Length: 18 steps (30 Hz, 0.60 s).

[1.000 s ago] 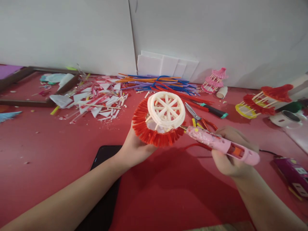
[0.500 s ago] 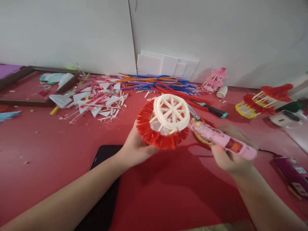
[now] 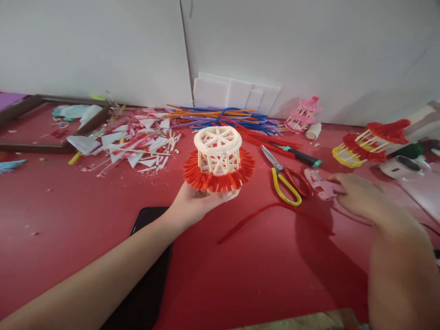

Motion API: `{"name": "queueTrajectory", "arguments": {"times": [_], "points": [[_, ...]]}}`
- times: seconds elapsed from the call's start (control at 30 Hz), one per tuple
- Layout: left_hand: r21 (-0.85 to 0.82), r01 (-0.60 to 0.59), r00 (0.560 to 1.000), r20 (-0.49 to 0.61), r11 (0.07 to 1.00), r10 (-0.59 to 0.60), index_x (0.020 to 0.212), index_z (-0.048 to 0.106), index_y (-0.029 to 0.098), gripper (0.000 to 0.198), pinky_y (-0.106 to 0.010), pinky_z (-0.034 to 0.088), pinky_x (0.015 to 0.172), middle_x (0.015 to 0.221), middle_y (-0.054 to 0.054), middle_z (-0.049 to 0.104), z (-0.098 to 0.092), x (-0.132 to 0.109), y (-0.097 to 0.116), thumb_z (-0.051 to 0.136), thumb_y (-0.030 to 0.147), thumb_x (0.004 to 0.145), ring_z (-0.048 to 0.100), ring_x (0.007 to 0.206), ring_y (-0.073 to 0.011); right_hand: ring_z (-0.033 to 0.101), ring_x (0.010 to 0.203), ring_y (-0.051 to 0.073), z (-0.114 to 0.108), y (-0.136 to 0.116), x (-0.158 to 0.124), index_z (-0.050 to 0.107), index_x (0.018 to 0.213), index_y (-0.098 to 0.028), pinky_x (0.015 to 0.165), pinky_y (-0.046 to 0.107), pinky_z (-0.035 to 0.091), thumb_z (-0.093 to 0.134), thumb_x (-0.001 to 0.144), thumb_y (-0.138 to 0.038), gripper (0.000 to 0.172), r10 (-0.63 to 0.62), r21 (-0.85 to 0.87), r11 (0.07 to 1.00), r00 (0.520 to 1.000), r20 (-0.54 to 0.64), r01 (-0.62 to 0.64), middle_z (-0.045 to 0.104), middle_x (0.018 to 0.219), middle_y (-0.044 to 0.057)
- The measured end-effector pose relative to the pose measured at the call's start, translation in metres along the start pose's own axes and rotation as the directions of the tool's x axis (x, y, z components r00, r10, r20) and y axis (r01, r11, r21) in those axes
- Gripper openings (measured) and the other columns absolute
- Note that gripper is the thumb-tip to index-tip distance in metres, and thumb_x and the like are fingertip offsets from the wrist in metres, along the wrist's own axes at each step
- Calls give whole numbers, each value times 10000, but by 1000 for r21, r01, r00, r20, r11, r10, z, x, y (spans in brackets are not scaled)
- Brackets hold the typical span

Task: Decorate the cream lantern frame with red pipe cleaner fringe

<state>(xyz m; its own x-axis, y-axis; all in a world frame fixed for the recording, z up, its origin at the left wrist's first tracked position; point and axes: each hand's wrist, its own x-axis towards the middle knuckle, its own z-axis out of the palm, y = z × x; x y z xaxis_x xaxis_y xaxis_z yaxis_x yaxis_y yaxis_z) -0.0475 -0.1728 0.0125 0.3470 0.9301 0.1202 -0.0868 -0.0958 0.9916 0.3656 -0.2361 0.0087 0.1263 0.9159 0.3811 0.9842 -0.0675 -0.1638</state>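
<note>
My left hand [image 3: 197, 204] grips a small tiered model [image 3: 220, 158] from below, holding it upright over the table. The model has a cream ring with spokes on top, short sticks beneath it and a fringe of red pipe cleaner pieces round the middle. Over at the right, my right hand [image 3: 360, 197] has its fingers on a pink hot glue gun [image 3: 323, 184] low at the tabletop; the hand is slightly blurred. Scissors [image 3: 283, 176] with one yellow and one red handle lie partly open beside the glue gun. A single red pipe cleaner [image 3: 254, 219] lies in front of them.
Pipe cleaners [image 3: 227, 118], paper and stick scraps [image 3: 137, 142] and a black-handled cutter [image 3: 302, 156] lie toward the wall. A pink model [image 3: 304, 114], a red-and-yellow model [image 3: 374, 140] and a mug [image 3: 400, 167] stand right. A black phone-like slab [image 3: 147, 270] lies under my left forearm.
My right hand has moved right and away from the model, lowering the glue gun to the table. My left hand has brought the model slightly left and turned it more upright.
</note>
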Motion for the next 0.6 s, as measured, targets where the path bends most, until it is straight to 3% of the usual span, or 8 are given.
{"name": "queueTrajectory", "arguments": {"times": [0.07,0.13,0.2,0.27,0.37,0.43,0.5,0.6], "points": [[25,-13,1000,-7,1000,13,1118,669,178,532,-510,585,1042,1214,-145,752,0,1,0,888,430,704,713,1153,-340,645,644,233,-1,-11,-2,752,888,-220,551,368,320,659,706,-168,211,-34,-90,995,999,-21,32,723,782,122],[36,-23,1000,-6,999,24,1101,678,179,494,-502,600,1019,1184,-136,762,1,2,-1,878,425,722,721,1132,-332,673,752,294,-4,-44,-2,716,1026,-195,588,395,384,635,758,-146,284,-132,-212,972,981,-140,101,724,886,167],[37,-30,1000,-3,999,30,1060,687,178,438,-481,634,948,1108,-122,780,2,2,-2,863,423,743,745,1055,-315,678,882,306,-5,-93,-4,674,1028,-181,708,422,491,636,822,-167,210,-245,-77,969,947,-208,233,716,954,159],[49,-23,1000,-19,999,24,1040,687,176,409,-462,648,900,1051,-109,786,3,3,-3,856,415,755,756,996,-297,680,959,245,-3,-144,-10,650,1065,-211,831,410,540,589,915,-168,167,-413,206,890,911,-12,406,716,1021,90],[67,-37,998,-55,997,40,1065,674,179,430,-456,632,932,1079,-101,780,4,3,-4,859,406,750,746,1025,-290,673,964,200,7,-195,-24,667,1081,-204,865,371,566,661,918,-169,167,-606,441,756,773,190,484,713,1049,71],[63,-41,998,-51,997,44,1082,664,180,442,-456,621,953,1122,-105,771,4,2,-4,854,405,752,737,1059,-294,658,916,190,15,-209,-32,683,977,-192,827,354,569,656,898,-99,124,-636,461,740,731,247,489,702,988,59],[71,-21,999,-37,997,24,1071,660,176,426,-452,630,916,1090,-106,773,4,1,-3,842,406,762,745,1021,-293,636,852,179,19,-211,-35,667,870,-178,784,343,564,596,903,-46,153,-664,475,713,714,222,516,688,920,49],[79,-18,999,-29,997,20,1019,653,178,403,-447,641,857,1021,-99,771,4,0,-3,842,413,753,752,955,-291,639,802,150,15,-208,-34,665,896,-162,737,295,564,512,939,-33,205,-695,556,589,719,-24,587,692,874,43]]}}
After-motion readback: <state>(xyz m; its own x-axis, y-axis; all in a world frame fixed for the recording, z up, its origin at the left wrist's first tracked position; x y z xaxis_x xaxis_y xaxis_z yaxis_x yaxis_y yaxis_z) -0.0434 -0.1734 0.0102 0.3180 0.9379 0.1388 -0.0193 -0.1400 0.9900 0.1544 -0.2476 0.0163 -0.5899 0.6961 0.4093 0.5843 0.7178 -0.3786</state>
